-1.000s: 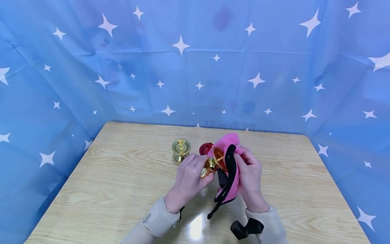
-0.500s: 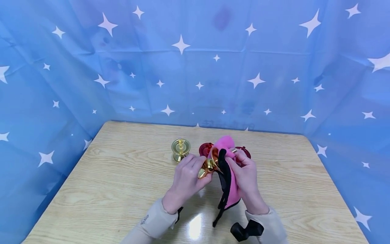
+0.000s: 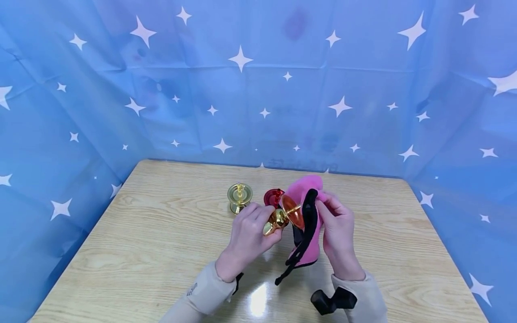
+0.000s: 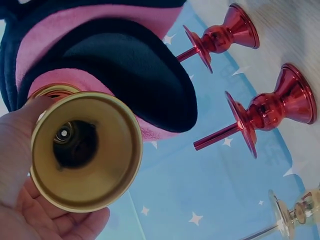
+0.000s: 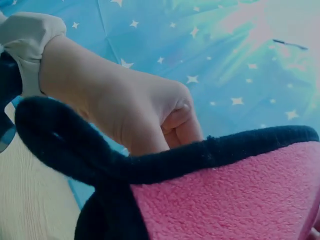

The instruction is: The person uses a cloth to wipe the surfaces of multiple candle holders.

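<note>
My left hand (image 3: 250, 231) grips a shiny gold candlestick (image 3: 278, 219) by its stem, tilted so the dish and thin rod point right. In the left wrist view the candlestick's hollow round base (image 4: 107, 160) faces the camera. Between thumb and fingers, my right hand (image 3: 338, 235) pinches a pink fleece cloth (image 3: 313, 253) with black edging, beside the dish and the rod. A black strip (image 3: 308, 220) of the cloth hangs down in front of it. The right wrist view shows the fingertips hidden behind the black edge (image 5: 220, 152).
Behind the hands stands a red candlestick (image 3: 272, 197); the left wrist view shows a second red candlestick (image 4: 220, 40). A pale gold candlestick (image 3: 240, 196) stands to their left on the wooden table (image 3: 161, 233). A blue star-patterned curtain (image 3: 258, 112) surrounds the table.
The cloth went left over the candlestick's dish, then back right, baring the rod. The right hand moved with it; the left hand barely shifted. The second red candlestick, briefly seen, is covered again.
</note>
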Demonstrator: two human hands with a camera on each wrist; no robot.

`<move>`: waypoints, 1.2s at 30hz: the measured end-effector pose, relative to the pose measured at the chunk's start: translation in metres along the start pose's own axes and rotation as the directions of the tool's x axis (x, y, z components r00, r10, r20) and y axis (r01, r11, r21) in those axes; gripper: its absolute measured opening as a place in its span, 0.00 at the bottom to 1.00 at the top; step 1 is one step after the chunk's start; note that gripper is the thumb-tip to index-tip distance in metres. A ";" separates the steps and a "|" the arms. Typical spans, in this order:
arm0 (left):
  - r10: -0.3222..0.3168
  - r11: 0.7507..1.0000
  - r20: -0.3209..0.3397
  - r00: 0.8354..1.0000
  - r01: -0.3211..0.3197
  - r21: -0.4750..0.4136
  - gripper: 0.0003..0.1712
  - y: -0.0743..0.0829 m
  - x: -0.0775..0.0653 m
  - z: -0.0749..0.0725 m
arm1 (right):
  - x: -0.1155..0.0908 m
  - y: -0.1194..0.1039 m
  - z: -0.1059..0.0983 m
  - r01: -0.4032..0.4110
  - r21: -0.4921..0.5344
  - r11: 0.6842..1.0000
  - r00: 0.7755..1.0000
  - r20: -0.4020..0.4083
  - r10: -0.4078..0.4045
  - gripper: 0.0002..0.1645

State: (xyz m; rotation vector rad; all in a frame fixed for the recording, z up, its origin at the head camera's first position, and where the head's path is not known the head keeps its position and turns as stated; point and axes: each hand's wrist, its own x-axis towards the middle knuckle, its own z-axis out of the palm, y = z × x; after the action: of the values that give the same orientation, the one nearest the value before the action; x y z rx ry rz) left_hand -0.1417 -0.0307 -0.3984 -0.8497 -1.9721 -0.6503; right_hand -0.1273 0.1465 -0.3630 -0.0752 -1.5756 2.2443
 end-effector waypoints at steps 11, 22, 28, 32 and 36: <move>0.005 1.000 -0.002 1.000 -0.005 -0.003 0.19 0.001 0.004 0.001 | -0.005 0.005 0.004 -0.055 -0.064 0.996 0.998 0.029 0.057 0.12; -0.054 0.994 0.044 0.998 0.058 -0.089 0.19 0.000 0.000 0.003 | 0.000 0.000 -0.005 0.011 0.129 0.992 0.999 0.043 -0.016 0.14; -0.144 0.961 0.098 0.985 0.163 -0.224 0.20 0.000 -0.002 0.002 | -0.005 0.006 -0.006 0.010 0.169 0.986 0.995 0.100 -0.028 0.11; -0.165 0.945 0.103 0.981 0.188 -0.269 0.20 0.000 -0.001 0.002 | -0.008 0.012 -0.006 0.134 0.087 0.987 0.971 0.187 -0.148 0.14; -0.166 0.955 0.085 0.982 0.182 -0.233 0.20 -0.001 0.000 0.002 | -0.009 0.013 -0.008 0.346 -0.126 0.930 0.901 0.323 -0.291 0.13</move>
State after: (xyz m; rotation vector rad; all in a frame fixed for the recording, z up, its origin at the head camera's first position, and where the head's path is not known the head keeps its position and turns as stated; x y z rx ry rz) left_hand -0.1432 -0.0297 -0.3991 -0.8548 -2.0696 -0.9922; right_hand -0.1208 0.1471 -0.3799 0.4641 -1.7918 1.9170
